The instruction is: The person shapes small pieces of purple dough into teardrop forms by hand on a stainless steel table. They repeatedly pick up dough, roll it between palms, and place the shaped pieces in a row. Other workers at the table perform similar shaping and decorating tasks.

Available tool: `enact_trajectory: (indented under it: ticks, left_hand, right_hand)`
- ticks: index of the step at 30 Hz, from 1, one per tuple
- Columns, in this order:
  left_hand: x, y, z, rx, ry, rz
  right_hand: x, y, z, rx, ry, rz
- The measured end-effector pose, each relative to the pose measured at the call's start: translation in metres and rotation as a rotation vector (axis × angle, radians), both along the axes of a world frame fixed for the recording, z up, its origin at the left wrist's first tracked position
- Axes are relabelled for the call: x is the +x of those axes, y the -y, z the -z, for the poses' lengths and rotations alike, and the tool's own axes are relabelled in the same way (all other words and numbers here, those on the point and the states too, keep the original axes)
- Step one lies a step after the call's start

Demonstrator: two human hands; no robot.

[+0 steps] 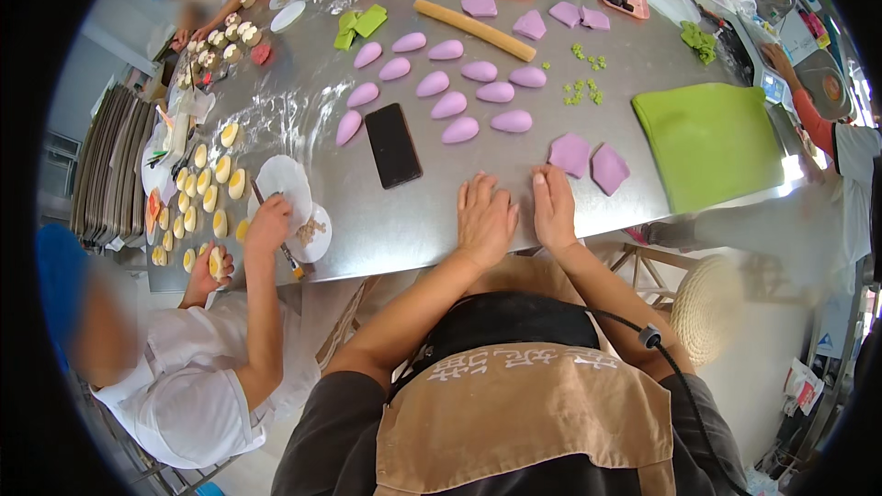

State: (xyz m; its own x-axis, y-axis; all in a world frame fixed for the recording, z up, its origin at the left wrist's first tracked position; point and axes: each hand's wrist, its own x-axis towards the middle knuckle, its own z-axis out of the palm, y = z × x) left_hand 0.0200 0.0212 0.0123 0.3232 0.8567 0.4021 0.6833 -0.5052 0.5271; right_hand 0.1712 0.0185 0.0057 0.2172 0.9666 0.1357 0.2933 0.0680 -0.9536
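Observation:
My left hand (487, 218) rests palm down at the near edge of the steel table, fingers stretched forward and slightly apart. Beside it, my right hand (554, 206) stands on its side with straight fingers held together, and nothing shows in it. A narrow gap separates the hands; whatever lies under the left palm is hidden. Just beyond my right fingertips is a flat purple dough piece (570, 154), with another purple dough piece (610, 170) to its right. Several smooth purple teardrop-shaped dough pieces (460, 130) lie in loose rows ahead of my left hand.
A black phone (393, 146) lies left of the dough, a rolling pin (474, 29) behind it. A green sheet (707, 142) covers the right side. At left, a co-worker holds a brush (292, 262) and a yellow-and-white egg-shaped piece (217, 264). A woven stool (706, 310) stands right.

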Motion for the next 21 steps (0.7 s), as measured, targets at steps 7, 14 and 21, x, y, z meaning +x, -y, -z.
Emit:
enact_trajectory:
  ticks: [7,14,21]
  left_hand:
    - [0.022,-0.041,0.006,0.048,-0.078,-0.016]
    - [-0.023,0.021,0.003,-0.146,-0.171,0.319]
    - [0.014,-0.035,0.007,-0.114,-0.057,-0.047]
  right_hand:
    - [0.006,0.005,0.005,0.2,0.426,0.006]
    - [0.005,0.01,0.002,0.22,0.414,-0.013]
    - [0.008,0.008,0.008,0.201,0.364,0.053]
